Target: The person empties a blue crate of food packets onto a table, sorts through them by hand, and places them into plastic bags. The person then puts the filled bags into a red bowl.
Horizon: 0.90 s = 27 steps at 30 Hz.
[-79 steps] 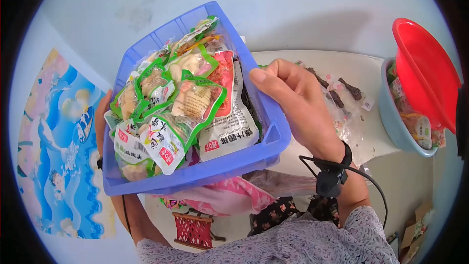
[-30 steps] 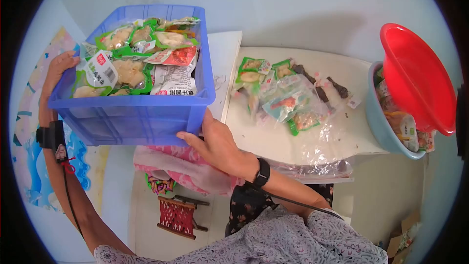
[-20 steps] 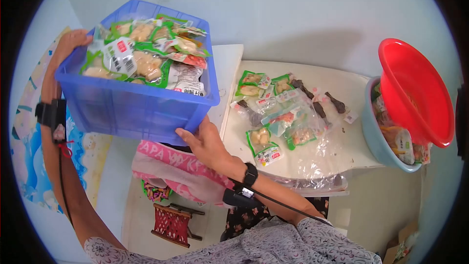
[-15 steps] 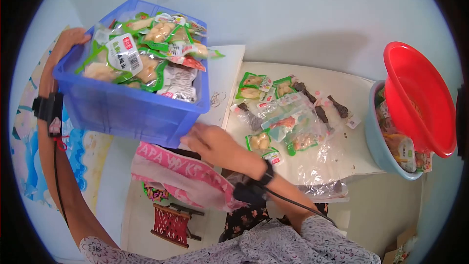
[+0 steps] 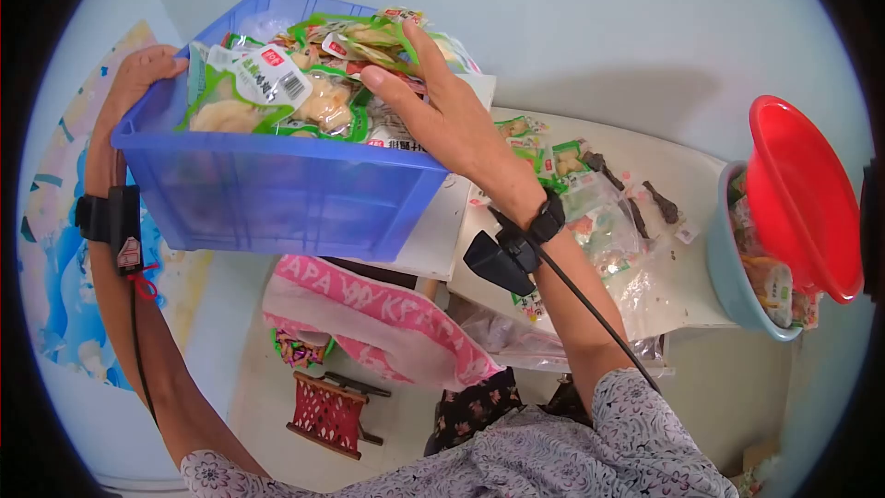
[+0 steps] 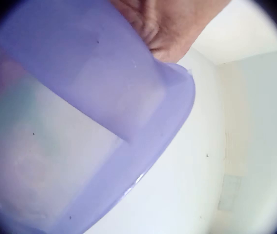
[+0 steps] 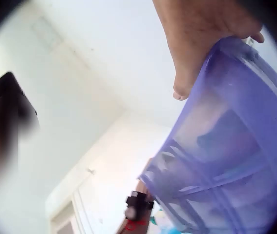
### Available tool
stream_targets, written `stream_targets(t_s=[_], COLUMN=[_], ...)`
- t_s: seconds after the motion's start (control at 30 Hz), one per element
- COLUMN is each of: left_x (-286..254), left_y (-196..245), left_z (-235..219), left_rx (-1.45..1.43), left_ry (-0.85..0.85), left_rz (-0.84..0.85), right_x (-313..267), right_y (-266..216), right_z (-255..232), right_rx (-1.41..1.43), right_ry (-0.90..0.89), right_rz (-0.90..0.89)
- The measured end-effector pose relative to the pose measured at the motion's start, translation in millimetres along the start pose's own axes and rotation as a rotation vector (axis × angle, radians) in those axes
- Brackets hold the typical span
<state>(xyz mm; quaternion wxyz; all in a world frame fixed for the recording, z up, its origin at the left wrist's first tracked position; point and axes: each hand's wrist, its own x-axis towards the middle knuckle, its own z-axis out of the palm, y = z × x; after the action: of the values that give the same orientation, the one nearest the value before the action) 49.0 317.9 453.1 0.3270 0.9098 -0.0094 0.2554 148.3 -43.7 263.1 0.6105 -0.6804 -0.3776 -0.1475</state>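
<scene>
A blue plastic crate (image 5: 286, 198) heaped with sealed snack packets (image 5: 263, 83), several with green borders, fills the upper left of the head view. My left hand (image 5: 146, 76) grips its left rim; in the left wrist view that hand (image 6: 165, 24) shows behind the crate wall (image 6: 104, 83). Over the right end of the crate, my right hand (image 5: 452, 120) reaches with thumb and forefinger extended against green-edged packets (image 5: 369, 41) at the rim. From below, the right wrist view shows the right hand (image 7: 197, 44) across the crate's rim (image 7: 211, 170).
Loose packets and clear wrapping (image 5: 604, 231) lie on a white table (image 5: 691, 212). At its right end a red basin (image 5: 797, 194) leans in a pale blue basin (image 5: 728, 258) holding packets. Below are a pink towel (image 5: 369, 314) and a folding stool (image 5: 327, 415).
My right hand has left the crate's lower right corner and moved up over the packets at its right end. The crate has shifted slightly right; earlier it was tilted. My left hand stays at its rim.
</scene>
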Motion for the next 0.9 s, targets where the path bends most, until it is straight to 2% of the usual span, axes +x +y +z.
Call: stream_targets(t_s=[0.03,0.1,0.17,0.27,0.33,0.43,0.57,0.67,0.83,0.9], left_x=[2,16,21,22,34,46,58,66,67,64], left_y=[-1,-7,7,52,69,92,107,121,152,159], left_z=[1,9,18,32,36,50,67,74,90,111], left_rx=[-0.007,0.083,0.111,0.076,0.121,0.127,0.18,0.224,0.339,0.304], left_ry=[0.006,0.103,0.094,-0.025,-0.067,-0.052,-0.12,-0.159,-0.218,-0.235], left_rz=[0.051,0.249,0.268,0.124,0.15,0.104,0.283,0.287,0.16,0.244], right_x=[0,1,-3,-11,-16,-29,-34,-17,-1,-4], right_y=[-3,5,13,20,23,24,27,27,28,43], right_z=[-3,-3,-5,-15,-15,-10,-10,-9,11,18], right_rx=[-0.128,-0.029,0.033,0.022,-0.001,0.064,0.265,0.073,0.208,0.247], right_ry=[-0.028,-0.062,-0.079,-0.085,-0.062,-0.039,0.077,0.109,0.086,0.118], right_rz=[-0.008,-0.039,-0.04,-0.046,-0.094,-0.058,0.095,-0.025,-0.115,-0.162])
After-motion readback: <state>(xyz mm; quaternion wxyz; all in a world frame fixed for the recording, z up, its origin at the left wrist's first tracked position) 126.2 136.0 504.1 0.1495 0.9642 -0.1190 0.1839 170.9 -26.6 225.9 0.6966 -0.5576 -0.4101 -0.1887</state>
